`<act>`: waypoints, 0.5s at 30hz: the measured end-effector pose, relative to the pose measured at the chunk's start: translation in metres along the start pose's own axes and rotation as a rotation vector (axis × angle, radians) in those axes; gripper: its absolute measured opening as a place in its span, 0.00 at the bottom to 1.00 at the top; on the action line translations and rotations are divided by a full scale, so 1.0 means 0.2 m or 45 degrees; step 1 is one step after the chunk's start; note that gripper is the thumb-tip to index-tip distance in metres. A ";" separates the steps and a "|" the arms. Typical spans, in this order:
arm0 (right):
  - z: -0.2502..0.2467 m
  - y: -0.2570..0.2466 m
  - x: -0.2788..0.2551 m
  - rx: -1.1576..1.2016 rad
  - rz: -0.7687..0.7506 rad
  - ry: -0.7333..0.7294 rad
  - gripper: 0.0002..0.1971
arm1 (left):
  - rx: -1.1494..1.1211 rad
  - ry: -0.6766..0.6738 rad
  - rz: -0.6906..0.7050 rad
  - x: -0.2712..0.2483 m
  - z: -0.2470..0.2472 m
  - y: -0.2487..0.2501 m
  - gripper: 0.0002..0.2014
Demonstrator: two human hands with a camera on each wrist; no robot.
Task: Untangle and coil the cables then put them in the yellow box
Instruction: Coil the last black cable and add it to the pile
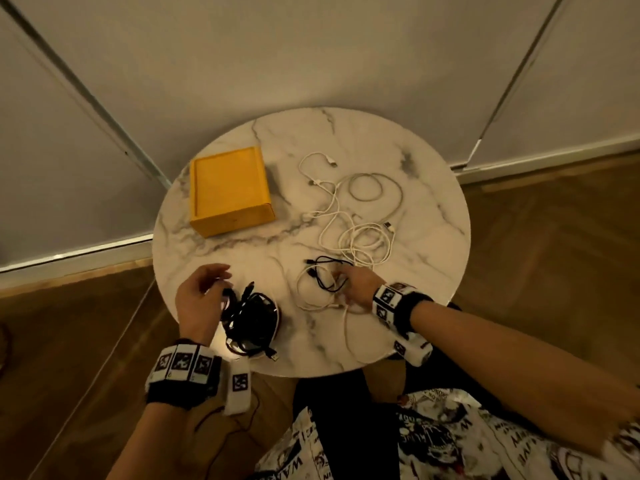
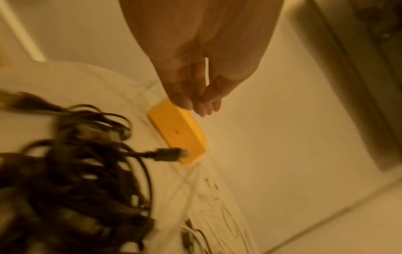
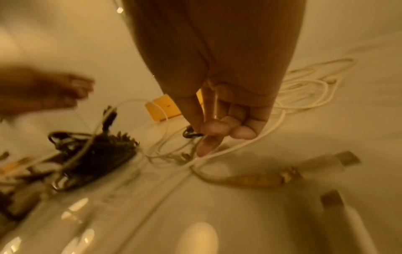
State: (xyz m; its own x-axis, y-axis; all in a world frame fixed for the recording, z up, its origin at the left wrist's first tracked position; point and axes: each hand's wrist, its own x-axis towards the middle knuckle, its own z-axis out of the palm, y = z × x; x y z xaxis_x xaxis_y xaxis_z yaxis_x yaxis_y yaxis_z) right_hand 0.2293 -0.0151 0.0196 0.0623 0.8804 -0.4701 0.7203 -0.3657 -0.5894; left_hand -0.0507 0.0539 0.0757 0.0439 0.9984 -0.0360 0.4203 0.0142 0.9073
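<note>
Fingers [image 3: 208, 137] of the right hand [image 1: 356, 287] pinch the black cable [image 1: 327, 271]; left hand [image 1: 199, 299] relaxed, near the surface [image 1: 311, 355] edge.

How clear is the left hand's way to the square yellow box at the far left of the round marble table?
Probably clear. The left hand hovers open beside the black cable bundle, holding nothing. Between it and the yellow box lies only bare marble table; the white cables lie off to the right.
</note>
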 end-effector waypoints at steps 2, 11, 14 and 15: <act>0.00 -0.02 0.03 -0.128 -0.041 0.013 0.18 | 0.176 -0.165 0.080 0.00 0.11 0.11 0.13; -0.06 0.05 0.03 -0.303 -0.075 0.042 0.16 | 1.233 -0.763 -0.091 0.23 0.37 0.17 0.13; -0.08 0.10 0.04 -0.279 -0.060 0.037 0.15 | 0.992 -0.880 -0.159 0.22 0.40 0.22 0.07; -0.10 0.11 0.05 -0.271 -0.049 0.052 0.13 | 0.870 -0.869 -0.200 0.21 0.41 0.24 0.07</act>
State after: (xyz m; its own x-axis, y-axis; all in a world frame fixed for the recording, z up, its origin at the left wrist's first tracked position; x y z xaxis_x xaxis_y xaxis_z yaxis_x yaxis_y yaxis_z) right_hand 0.2599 -0.0096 0.0147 0.0566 0.9057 -0.4202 0.8521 -0.2631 -0.4525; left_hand 0.0465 0.0926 0.0830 0.3673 0.7384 -0.5655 0.8913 -0.1057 0.4409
